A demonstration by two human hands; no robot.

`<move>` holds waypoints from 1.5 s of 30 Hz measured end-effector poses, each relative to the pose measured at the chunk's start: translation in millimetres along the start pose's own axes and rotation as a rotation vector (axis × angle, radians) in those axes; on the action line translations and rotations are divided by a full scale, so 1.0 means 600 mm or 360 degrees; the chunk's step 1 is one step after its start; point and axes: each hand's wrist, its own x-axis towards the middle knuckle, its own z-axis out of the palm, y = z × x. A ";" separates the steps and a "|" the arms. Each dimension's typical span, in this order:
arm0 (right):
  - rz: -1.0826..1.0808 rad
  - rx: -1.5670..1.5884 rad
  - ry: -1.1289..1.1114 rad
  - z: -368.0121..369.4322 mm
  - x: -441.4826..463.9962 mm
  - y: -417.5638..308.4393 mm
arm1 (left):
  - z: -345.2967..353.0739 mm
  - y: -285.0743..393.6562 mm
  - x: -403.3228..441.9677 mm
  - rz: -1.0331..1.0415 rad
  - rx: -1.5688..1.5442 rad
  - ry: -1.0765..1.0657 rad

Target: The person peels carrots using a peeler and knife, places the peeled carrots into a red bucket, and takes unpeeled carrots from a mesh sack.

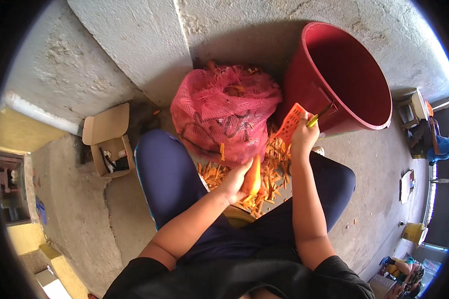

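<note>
My left hand (235,183) is closed around a bright orange carrot (254,178), its narrow end pointing up and away from me. To the right and farther forward, my right hand (304,138) grips a flat orange perforated plastic piece (288,125) together with a tool with a yellow-green handle (312,120); the tool's dark end points toward the bucket, and its kind is unclear. Beneath both hands, many orange strips (272,172) lie heaped between my knees. A pink mesh sack (224,117), bulging with contents, stands just beyond the carrot.
A large red bucket (297,74) stands at the right, beside the sack and against the wall (234,30). On the left is an opened cardboard box (117,154) with small items inside. Another person (409,271) appears at the lower right edge.
</note>
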 end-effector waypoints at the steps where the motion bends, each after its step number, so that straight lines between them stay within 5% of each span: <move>1: -0.0069 -0.0017 -0.0066 0.001 -0.018 -0.015 | 0.012 0.007 -0.001 0.0061 0.0026 0.0191; 6: -0.0110 0.0086 -0.0461 -0.004 -0.105 -0.056 | -0.006 0.017 0.008 -0.0010 -0.0161 -0.0018; 11: -0.0294 -0.0051 -0.0549 0.000 -0.132 -0.063 | 0.024 0.021 0.003 0.0104 -0.0166 0.0153; 21: -0.0305 -0.0370 0.0125 0.001 -0.012 -0.003 | -0.002 -0.013 0.000 0.0126 0.0235 -0.0011; 23: -0.0154 -0.0089 0.0143 -0.005 0.005 -0.001 | -0.006 -0.006 0.006 0.0111 0.0088 0.0090; 33: -0.0112 0.0029 -0.0541 -0.008 -0.119 -0.058 | 0.030 0.024 0.006 0.0061 -0.0203 0.0315; 40: -0.0287 -0.0056 -0.0524 -0.001 -0.131 -0.057 | -0.004 0.019 0.013 0.0126 -0.0241 0.0054; 45: -0.0343 -0.0124 -0.0520 -0.001 -0.136 -0.060 | 0.014 0.020 0.004 0.0135 -0.0127 0.0207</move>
